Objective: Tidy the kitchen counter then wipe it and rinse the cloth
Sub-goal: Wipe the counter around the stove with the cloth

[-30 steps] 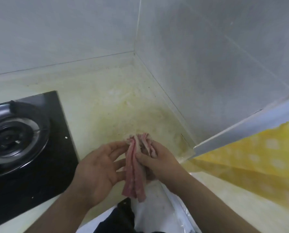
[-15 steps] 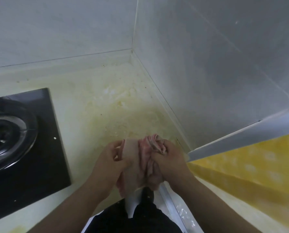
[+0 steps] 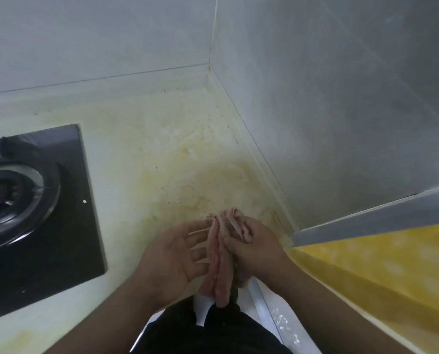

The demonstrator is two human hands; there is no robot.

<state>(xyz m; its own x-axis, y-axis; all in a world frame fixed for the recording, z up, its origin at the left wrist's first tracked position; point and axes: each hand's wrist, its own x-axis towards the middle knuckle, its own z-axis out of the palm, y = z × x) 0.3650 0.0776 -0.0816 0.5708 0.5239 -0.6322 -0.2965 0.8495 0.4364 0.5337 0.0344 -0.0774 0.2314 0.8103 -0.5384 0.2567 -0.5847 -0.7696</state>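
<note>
A pink and white striped cloth [image 3: 219,267] hangs bunched and folded above the front edge of the pale counter [image 3: 136,154]. My right hand [image 3: 254,249] is closed around its upper part, and the folds stick out above the fingers. My left hand [image 3: 172,259] is flat and spread, palm turned toward the cloth, fingertips touching its left side. The counter under and beyond my hands is stained yellow and looks wet.
A black gas hob [image 3: 34,221] with a round burner fills the left side. Grey tiled walls meet in a corner at the back. A grey ledge [image 3: 372,218] and a yellow dotted surface [image 3: 382,272] lie to the right.
My left hand has let go of the cloth and spread flat beside it. The cloth hangs in a narrower fold from my right hand. The view has shifted slightly.
</note>
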